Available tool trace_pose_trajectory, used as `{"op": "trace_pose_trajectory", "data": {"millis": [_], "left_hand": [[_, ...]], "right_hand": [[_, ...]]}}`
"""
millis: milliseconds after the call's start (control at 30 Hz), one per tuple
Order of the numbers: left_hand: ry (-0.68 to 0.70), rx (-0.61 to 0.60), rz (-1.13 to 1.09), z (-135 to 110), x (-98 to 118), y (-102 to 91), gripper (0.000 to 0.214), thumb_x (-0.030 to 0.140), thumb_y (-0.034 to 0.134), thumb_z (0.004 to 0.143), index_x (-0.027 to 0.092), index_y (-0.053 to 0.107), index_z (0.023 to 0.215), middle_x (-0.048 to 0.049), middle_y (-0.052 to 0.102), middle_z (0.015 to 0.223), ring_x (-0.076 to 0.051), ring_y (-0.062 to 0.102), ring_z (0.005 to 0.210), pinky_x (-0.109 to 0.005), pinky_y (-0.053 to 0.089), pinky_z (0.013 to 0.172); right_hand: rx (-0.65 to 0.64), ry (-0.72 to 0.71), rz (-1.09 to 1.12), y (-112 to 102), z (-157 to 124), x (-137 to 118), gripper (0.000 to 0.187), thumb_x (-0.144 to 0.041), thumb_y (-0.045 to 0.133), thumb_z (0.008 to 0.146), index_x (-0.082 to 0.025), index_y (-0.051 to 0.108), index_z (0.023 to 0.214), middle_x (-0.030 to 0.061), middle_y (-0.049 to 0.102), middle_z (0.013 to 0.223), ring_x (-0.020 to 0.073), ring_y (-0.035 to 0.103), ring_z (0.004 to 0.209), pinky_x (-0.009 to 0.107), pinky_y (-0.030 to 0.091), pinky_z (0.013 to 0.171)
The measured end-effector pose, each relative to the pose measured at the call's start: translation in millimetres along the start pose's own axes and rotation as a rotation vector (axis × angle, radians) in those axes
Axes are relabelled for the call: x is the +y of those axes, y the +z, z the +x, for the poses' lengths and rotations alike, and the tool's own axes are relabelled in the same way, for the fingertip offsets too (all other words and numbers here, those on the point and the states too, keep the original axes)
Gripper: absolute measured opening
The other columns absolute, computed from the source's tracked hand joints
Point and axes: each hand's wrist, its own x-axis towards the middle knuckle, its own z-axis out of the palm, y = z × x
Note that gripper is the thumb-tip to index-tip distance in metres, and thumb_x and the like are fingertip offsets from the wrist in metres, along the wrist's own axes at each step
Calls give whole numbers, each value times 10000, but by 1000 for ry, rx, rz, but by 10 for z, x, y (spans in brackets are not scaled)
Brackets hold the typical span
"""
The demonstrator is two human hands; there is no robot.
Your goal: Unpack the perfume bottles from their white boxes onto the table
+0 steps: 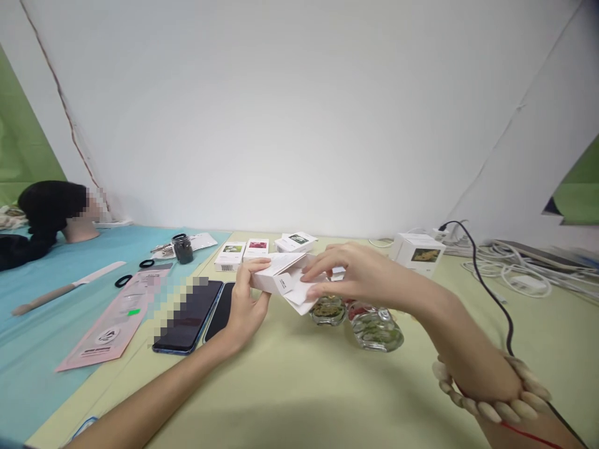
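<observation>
Chunky cream-beaded bracelet [508,411], red cord [528,434]

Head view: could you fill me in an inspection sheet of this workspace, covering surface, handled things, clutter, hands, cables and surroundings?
Surface: yellow-green table, with a blue cover on the left.
Handled things: white box, flaps open; glass jars stand nearby, contents unclear; more white boxes lie behind.
Clutter: two phones, pink packet, knife-shaped tool, dark jar, black rings.
Hands: left hand grips the white box; right hand has its fingers at the flaps.
Cables: white cables tangled at right; black cable passes behind the right forearm.
Surroundings: white wall, dark-haired mannequin head, green fabric.
</observation>
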Motion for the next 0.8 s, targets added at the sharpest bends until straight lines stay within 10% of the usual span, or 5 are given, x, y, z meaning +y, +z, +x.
{"op": "trace_pose_trajectory", "data": {"millis": [233, 467, 633, 800], "left_hand": [[-83, -30, -17, -13, 9, 22, 316, 85, 503, 772, 224, 469, 1053, -47, 537, 1081, -175, 498, 1050, -300, 394, 878], [-209, 54, 59, 166, -177, -102, 219, 273, 558, 796, 216, 459, 983, -12, 541, 948, -150, 514, 878, -243, 397, 771], [-343, 204, 45, 255, -313, -172, 334, 364, 572, 787, 233, 454, 1071, -30, 544, 1042, -181, 516, 982, -274, 409, 833], [-403, 250, -292, 272, -264, -143, 394, 353, 552, 799, 246, 419, 1154, -48, 538, 1170, -166, 535, 1054, -238, 469, 805]], "right_hand": [[104, -89, -124, 75, 30, 62, 176, -337, 545, 810, -317, 696, 898, -20, 693, 874, 144, 594, 748, 242, 408, 612], [651, -97, -290, -46, 10, 103, 152, -239, 548, 821, -272, 693, 851, -25, 696, 782, 110, 591, 663, 209, 363, 511], [1079, 223, -287, -359, -164, 369, 223, -404, 544, 805, -248, 676, 894, -7, 683, 786, 111, 575, 574, 241, 398, 556], [1073, 659, -314, -415, -263, 1006, 272, -410, 525, 780, -250, 657, 957, 32, 678, 842, 183, 585, 640, 318, 402, 630]]}}
